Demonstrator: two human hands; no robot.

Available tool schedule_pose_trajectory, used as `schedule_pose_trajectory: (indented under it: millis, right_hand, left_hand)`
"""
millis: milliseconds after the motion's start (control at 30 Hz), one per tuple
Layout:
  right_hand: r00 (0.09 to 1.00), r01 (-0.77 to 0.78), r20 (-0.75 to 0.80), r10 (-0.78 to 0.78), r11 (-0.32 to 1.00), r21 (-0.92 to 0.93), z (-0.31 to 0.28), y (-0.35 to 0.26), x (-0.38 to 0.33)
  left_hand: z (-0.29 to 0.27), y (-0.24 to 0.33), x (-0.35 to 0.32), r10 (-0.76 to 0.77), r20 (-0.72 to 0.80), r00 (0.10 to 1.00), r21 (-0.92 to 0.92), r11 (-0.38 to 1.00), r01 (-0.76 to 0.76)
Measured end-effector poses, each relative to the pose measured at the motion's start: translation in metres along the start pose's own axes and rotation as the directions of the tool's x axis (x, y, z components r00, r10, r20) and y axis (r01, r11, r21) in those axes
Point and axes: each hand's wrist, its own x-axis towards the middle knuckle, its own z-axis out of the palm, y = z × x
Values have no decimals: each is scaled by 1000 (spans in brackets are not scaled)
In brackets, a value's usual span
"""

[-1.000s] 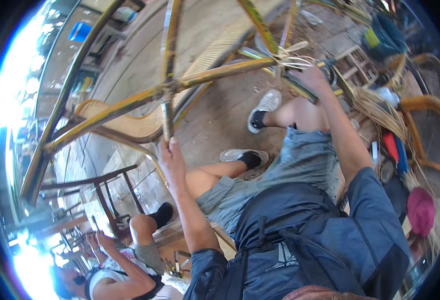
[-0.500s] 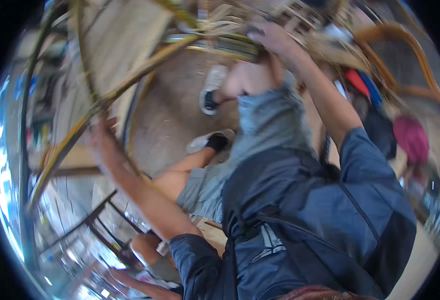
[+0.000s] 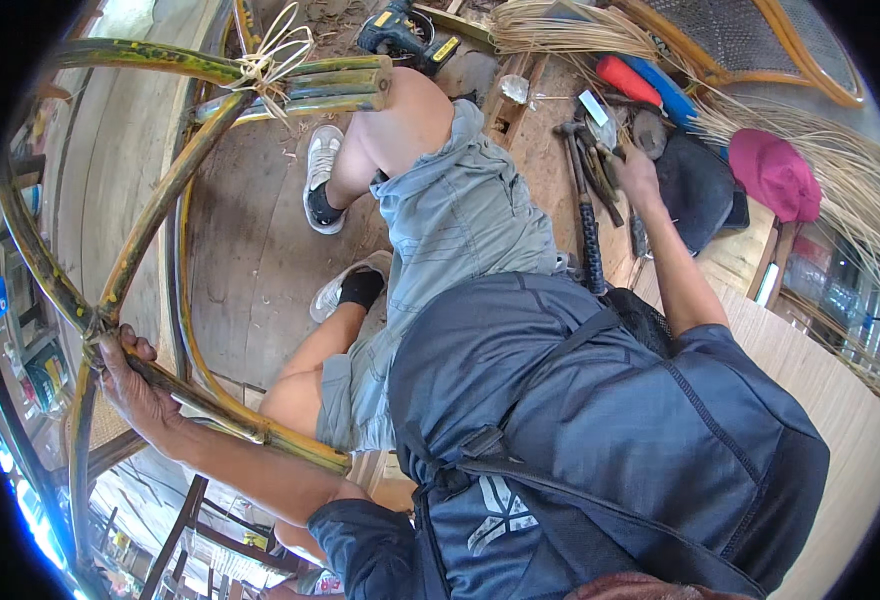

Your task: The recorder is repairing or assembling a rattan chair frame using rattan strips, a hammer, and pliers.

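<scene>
On the left is a pole frame [image 3: 165,215] of yellow-green, dark-mottled rattan or bamboo-like canes. My left hand [image 3: 140,390] is closed round one of its poles, just below a joint. Pale cane strips [image 3: 268,65] bind another joint near my knee, their loose ends sticking out. My right hand [image 3: 637,180] is over at the tools on the wooden surface, its fingers curled down among dark-handled tools [image 3: 600,178]; what they grip is partly hidden. Beside it lies a hammer [image 3: 586,215] with a black wrapped handle.
A cordless drill [image 3: 407,36] lies at the far middle. Bundles of pale cane strips [image 3: 570,25] spread along the far right. Near my right hand are a red-and-blue object [image 3: 650,85], a dark cap [image 3: 698,190] and a magenta cap [image 3: 775,175]. A curved cane frame [image 3: 810,50] stands far right.
My right hand has left the bound joint by my knee and moved right and nearer to the tools. My left hand still holds the frame, which now appears farther left and lower.
</scene>
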Motion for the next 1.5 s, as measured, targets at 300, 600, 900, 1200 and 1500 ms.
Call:
schedule_pose_trajectory:
  millis: [300,600,900,1200,1500]
  right_hand:
    - [987,33,-154,-32,999,6,3,4,-25]
    - [970,-134,169,176,963,-234,12,71,-100]
    - [953,-200,188,238,959,-199,22,86,-99]
    - [923,-256,258,286,956,-142,14,82,-114]
    - [889,-147,433,146,989,-31,-9,-25,-143]
  left_hand:
    - [4,-4,4,15,-81,997,216,976,3]
    - [16,13,-4,61,-125,990,248,968,-28]
    - [15,1,-5,97,-84,992,442,896,-50]
    - [16,-2,-4,115,-90,989,461,885,-61]
    - [25,0,-5,108,-128,986,484,874,-33]
